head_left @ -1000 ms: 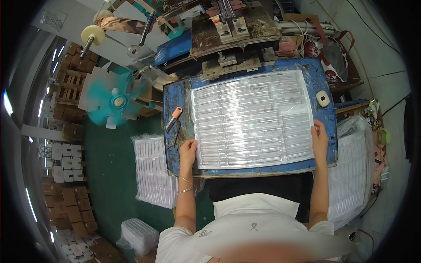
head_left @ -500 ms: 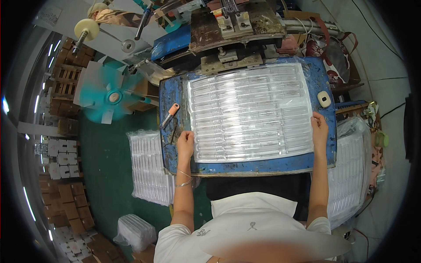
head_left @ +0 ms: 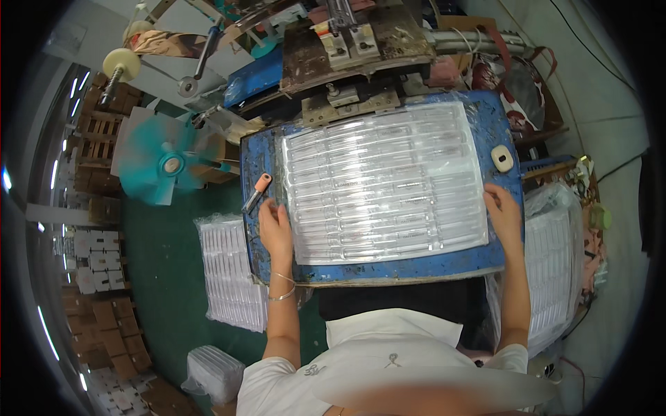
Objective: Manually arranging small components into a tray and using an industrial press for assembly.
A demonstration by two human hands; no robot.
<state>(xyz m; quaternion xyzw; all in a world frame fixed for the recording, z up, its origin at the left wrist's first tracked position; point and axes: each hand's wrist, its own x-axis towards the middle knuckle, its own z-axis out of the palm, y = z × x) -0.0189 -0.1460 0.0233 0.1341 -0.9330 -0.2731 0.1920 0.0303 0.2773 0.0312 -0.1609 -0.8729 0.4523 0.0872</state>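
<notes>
Leftmost, a teal fan (head_left: pixel 161 165) stood off the bench. Next, a stack of clear trays (head_left: pixel 229 274) lay on the green floor. An orange-handled tool (head_left: pixel 255 193) lay on the blue worktable (head_left: pixel 388 267), near the left hand (head_left: pixel 276 229). That hand rested palm-down, fingers loosely spread, on the left edge of the clear plastic blister sheet (head_left: pixel 385 184), which lay flat across the worktable. The right hand (head_left: pixel 503 213) pressed its right edge, fingers flat, gripping nothing.

Left hand (head_left: pixel 276 231), right hand (head_left: pixel 502 211) flat, apart
</notes>
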